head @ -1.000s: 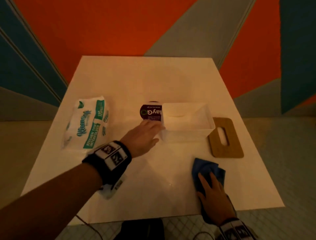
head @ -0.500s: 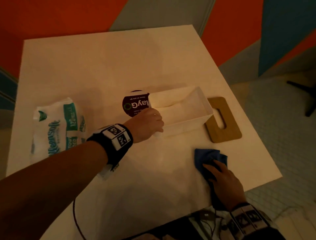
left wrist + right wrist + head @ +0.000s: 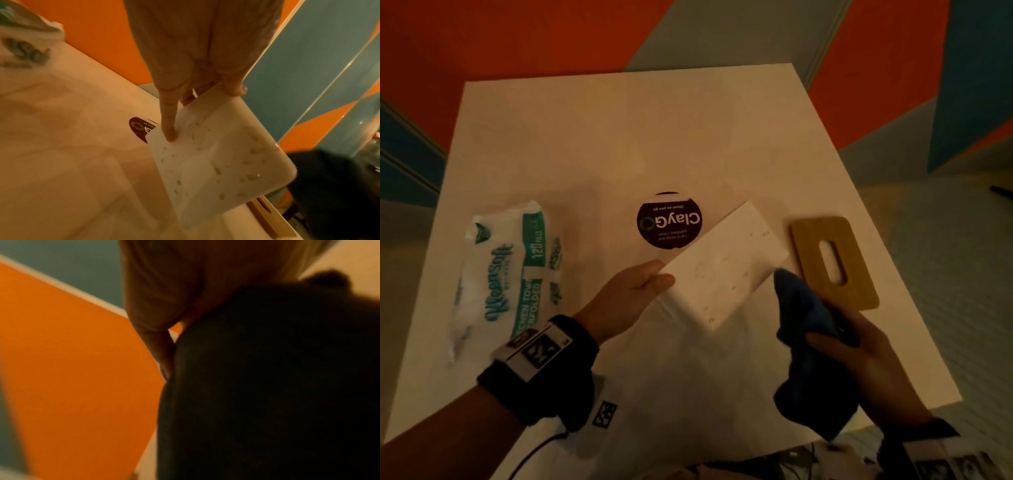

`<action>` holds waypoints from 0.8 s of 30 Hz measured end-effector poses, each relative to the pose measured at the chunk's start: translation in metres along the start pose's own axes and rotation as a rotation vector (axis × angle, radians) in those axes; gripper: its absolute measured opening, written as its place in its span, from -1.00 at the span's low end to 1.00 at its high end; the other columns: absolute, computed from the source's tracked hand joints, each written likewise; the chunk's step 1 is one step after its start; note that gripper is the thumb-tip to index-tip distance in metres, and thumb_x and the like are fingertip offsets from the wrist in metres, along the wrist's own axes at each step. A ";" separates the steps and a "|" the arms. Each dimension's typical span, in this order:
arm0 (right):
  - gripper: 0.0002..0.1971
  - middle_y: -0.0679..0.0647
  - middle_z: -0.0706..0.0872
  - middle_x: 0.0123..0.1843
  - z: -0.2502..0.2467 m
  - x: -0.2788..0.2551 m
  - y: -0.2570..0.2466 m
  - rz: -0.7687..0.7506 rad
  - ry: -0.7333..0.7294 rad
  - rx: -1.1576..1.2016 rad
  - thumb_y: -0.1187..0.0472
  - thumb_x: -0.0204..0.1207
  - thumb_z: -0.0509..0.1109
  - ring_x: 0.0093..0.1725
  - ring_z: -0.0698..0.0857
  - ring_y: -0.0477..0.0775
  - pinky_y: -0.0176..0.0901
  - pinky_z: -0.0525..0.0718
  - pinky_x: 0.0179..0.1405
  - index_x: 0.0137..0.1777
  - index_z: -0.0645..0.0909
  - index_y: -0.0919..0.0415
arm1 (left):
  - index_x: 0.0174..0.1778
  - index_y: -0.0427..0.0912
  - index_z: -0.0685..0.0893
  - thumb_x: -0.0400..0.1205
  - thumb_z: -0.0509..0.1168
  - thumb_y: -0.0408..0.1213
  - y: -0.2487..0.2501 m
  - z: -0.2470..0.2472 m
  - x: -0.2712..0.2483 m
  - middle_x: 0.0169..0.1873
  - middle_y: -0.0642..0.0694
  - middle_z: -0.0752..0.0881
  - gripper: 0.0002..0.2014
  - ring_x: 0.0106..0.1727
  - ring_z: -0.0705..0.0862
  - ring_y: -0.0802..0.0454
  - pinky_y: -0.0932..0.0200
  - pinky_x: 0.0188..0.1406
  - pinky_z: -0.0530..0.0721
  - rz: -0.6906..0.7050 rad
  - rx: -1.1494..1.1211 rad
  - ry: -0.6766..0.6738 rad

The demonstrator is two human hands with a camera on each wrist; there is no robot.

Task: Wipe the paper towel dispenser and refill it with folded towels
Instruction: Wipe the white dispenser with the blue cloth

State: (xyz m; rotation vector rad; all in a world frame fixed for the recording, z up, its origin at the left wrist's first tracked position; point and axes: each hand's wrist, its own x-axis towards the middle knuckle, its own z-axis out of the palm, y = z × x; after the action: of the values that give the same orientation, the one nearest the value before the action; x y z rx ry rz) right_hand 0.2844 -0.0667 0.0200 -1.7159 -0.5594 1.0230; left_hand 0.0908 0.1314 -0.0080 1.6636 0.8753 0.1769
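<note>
**Dispenser box lifted and tilted, cloth coming in to wipe**

Nearest, the right hand (image 3: 859, 346) is gripping a bunched blue cloth (image 3: 804, 308), fingers curled round it, its tip just beside the box's right end; contact cannot be confirmed. The left hand (image 3: 626, 298) is pinching the left end of the white dispenser box (image 3: 726, 267), thumb on the speckled outer face and fingers hidden behind, holding it tilted above the bench (image 3: 688, 394). It is looking light, rigid and smooth, probably slick where droplets are sitting, so a grip over the rim at one end seems safest while the other hand is wiping. Left, the pack of folded towels (image 3: 506, 270) is lying unopened, soft and easily crushed. Right, the wooden slotted lid (image 3: 832, 260) is lying flat. Farther off, a round ClayGo sticker (image 3: 669, 221) is showing.
</note>
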 end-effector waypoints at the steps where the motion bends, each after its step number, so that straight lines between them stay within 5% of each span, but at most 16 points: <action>1: -0.58 -0.39 0.75 -0.08 0.010 0.000 -0.010 -0.135 -0.035 -0.117 0.31 0.35 0.48 -0.03 0.64 -0.48 -0.53 0.58 -0.07 0.07 0.55 -0.20 | -0.20 0.05 0.56 0.65 0.13 -0.31 -0.001 0.003 -0.004 -0.22 0.19 0.61 -0.81 -0.18 0.59 0.38 0.39 0.01 0.50 -0.019 -0.035 0.012; 4: -0.53 -0.06 0.51 0.10 0.052 0.003 -0.018 -0.520 -0.076 -0.536 0.04 0.31 0.30 0.11 0.44 -0.45 -0.60 0.39 0.15 0.27 0.49 -0.02 | 0.01 -0.06 0.62 0.64 0.15 -0.32 -0.005 0.013 -0.011 -0.03 0.03 0.67 -0.84 -0.02 0.65 0.26 0.05 0.23 0.55 -0.089 -0.138 0.055; 7: -0.51 0.09 0.34 0.31 0.096 0.010 0.003 -0.740 -0.031 -0.935 0.06 0.31 0.17 0.25 0.37 0.07 -0.09 0.46 0.26 0.29 0.39 0.06 | 0.01 0.00 0.57 0.63 0.10 -0.48 -0.003 0.024 -0.019 -0.07 0.04 0.65 -0.72 -0.12 0.68 0.43 0.45 0.03 0.62 -0.036 -0.167 0.063; 10: -0.47 0.20 0.48 0.45 0.114 0.028 0.017 -0.788 -0.047 -1.099 0.06 0.33 0.08 0.39 0.26 0.19 0.10 0.27 0.44 0.34 0.33 0.09 | -0.16 0.08 0.56 0.63 0.09 -0.52 0.002 0.028 -0.023 -0.16 0.12 0.62 -0.65 -0.29 0.64 0.59 0.66 -0.26 0.56 -0.044 -0.157 0.053; 12: -0.47 0.30 0.50 0.46 0.106 0.044 0.020 -0.766 -0.103 -1.021 0.13 0.36 0.05 0.48 0.18 0.19 0.04 0.01 0.51 0.38 0.32 0.15 | -0.06 0.00 0.62 0.63 0.12 -0.46 0.003 0.028 -0.021 -0.08 0.06 0.67 -0.74 -0.18 0.66 0.53 0.63 -0.15 0.56 -0.032 -0.133 0.047; 15: -0.43 0.29 0.28 0.57 0.076 0.070 0.015 -0.556 0.035 -0.785 0.20 0.41 0.02 0.58 0.10 0.16 0.01 -0.10 0.60 0.46 0.34 0.23 | 0.10 -0.33 0.61 0.64 0.16 -0.35 0.005 0.030 -0.018 0.10 -0.32 0.70 -0.79 0.15 0.65 -0.07 0.17 0.12 0.54 -0.001 -0.042 0.078; 18: -0.52 0.24 0.14 0.63 0.050 0.094 0.000 -0.386 0.195 -0.757 0.34 0.57 0.10 0.62 0.08 0.24 0.11 -0.03 0.62 0.50 0.26 0.25 | 0.02 -0.38 0.61 0.64 0.17 -0.28 0.008 0.037 -0.019 0.03 -0.42 0.67 -0.77 0.11 0.62 -0.26 -0.08 0.14 0.55 0.038 -0.047 0.064; 21: -0.50 0.09 0.08 0.62 0.056 0.079 0.002 -0.404 0.169 -0.713 0.29 0.56 0.10 0.62 0.01 0.10 0.05 -0.06 0.63 0.52 0.22 0.26 | -0.09 -0.36 0.61 0.57 0.18 -0.16 0.009 0.042 -0.014 -0.07 -0.40 0.68 -0.71 0.01 0.64 -0.18 -0.03 0.06 0.56 0.045 -0.037 0.096; 24: -0.38 0.06 0.02 0.57 0.091 0.031 0.021 -0.552 -0.048 -0.730 0.14 0.41 -0.06 0.60 -0.03 0.04 -0.23 -0.26 0.57 0.51 0.23 0.27 | -0.28 -0.16 0.60 0.64 0.17 -0.35 0.008 0.045 -0.009 -0.29 -0.12 0.65 -0.81 -0.26 0.63 0.33 0.44 -0.18 0.53 0.047 -0.104 0.131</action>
State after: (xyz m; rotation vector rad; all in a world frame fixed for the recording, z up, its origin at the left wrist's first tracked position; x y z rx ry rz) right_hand 0.2223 -0.0026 -0.0217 -1.9681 -1.4752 0.4751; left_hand 0.1127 0.0903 -0.0113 1.5900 0.9100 0.3608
